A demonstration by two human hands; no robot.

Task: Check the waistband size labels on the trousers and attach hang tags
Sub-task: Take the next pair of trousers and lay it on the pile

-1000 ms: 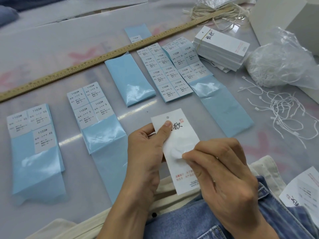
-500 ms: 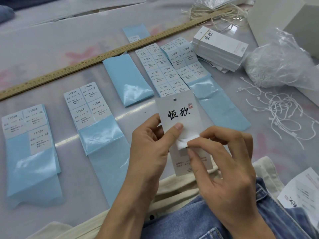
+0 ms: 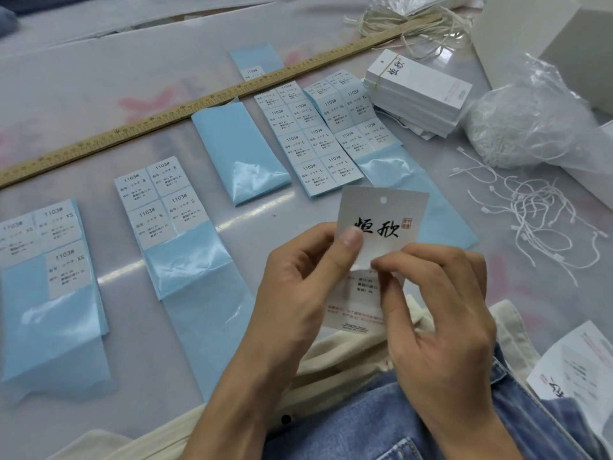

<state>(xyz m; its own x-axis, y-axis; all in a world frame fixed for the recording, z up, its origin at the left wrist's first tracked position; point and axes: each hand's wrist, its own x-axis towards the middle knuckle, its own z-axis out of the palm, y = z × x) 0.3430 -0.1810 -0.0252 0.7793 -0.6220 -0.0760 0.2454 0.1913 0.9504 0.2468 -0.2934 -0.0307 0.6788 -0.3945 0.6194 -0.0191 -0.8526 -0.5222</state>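
Fingers of the left hand (image 3: 298, 287) and right hand (image 3: 441, 313) are pinched on a hang tag (image 3: 381, 224), held above cream trousers (image 3: 348, 353) and denim (image 3: 381, 426). Farther off, loose strings (image 3: 537, 210) lie on the table (image 3: 99, 94); a plastic bag (image 3: 530, 121) is filled with more strings

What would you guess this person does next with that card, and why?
Probably press the white sticker flat onto the hang tag. The left hand holds the tag, and the right hand pinches the sticker's lower edge against it, partly lifted.
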